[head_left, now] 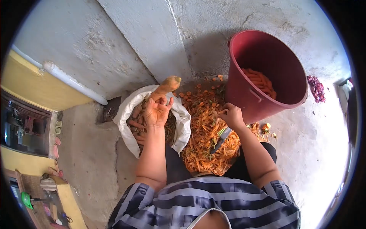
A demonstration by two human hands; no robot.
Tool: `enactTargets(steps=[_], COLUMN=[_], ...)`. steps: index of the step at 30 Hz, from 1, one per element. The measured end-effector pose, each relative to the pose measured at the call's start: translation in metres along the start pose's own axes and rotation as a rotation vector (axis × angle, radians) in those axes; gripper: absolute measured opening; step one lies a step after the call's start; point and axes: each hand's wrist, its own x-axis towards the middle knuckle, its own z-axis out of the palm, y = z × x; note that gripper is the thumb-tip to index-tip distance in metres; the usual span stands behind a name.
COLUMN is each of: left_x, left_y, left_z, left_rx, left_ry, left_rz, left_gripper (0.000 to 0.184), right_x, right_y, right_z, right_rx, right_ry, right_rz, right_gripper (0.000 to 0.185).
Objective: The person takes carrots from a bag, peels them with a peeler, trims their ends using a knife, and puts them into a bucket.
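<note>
My left hand (158,113) is palm up over the white sack, its fingers curled at the lower end of a thick unpeeled carrot (166,87). The open white sack (183,126) holds more unpeeled carrots (136,123). My right hand (231,115) is beside the red bucket, above the orange peelings (202,152), its fingers bent together; what they hold, if anything, is too small to make out. A knife (221,140) with a dark handle lies on the peelings below my right hand.
The tall red bucket (244,101) stands at the right, with peeled carrots (260,81) at its bottom. A grey wall (145,30) rises behind. Dark red scraps (316,89) lie on the floor right of the bucket. Shoes (56,149) are by the doorway at left.
</note>
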Motion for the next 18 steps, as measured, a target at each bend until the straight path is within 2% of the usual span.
enactTargets(steps=[2, 5, 8, 9, 12, 13, 16, 18], left_x=[0.010, 0.032, 0.042, 0.042, 0.036, 0.036, 0.033, 0.034], left_y=[-0.003, -0.008, -0.026, -0.032, -0.060, -0.068, -0.074, -0.077], left_z=[-0.028, -0.025, -0.031, -0.019, -0.038, -0.042, -0.025, -0.021], left_rx=[0.088, 0.109, -0.029, 0.252, 0.114, 0.047, 0.278, 0.280], left_ry=[0.097, 0.120, 0.053, 0.225, 0.797, 0.837, 0.759, 0.763], left_rz=[0.069, 0.022, -0.189, -0.257, -0.420, -0.476, -0.654, -0.599], left_gripper=[0.041, 0.031, 0.032, 0.030, 0.033, 0.031, 0.030, 0.032], right_x=[0.008, 0.020, 0.031, 0.035, 0.040, 0.039, 0.046, 0.053], right_y=[0.007, 0.008, 0.000, 0.013, 0.001, -0.010, -0.010, -0.008], right_z=[0.006, 0.009, 0.013, 0.025, 0.028, 0.026, 0.023, 0.021], right_rx=[0.080, 0.204, 0.318, 0.437, 0.185, -0.005, -0.046, 0.315], right_ry=[0.033, -0.009, -0.049, -0.047, -0.029, 0.083, 0.099, 0.125], right_rz=[0.024, 0.093, 0.226, 0.156, -0.097, -0.269, -0.328, -0.095], right_gripper=[0.035, 0.034, 0.031, 0.026, 0.016, 0.012, 0.013, 0.014])
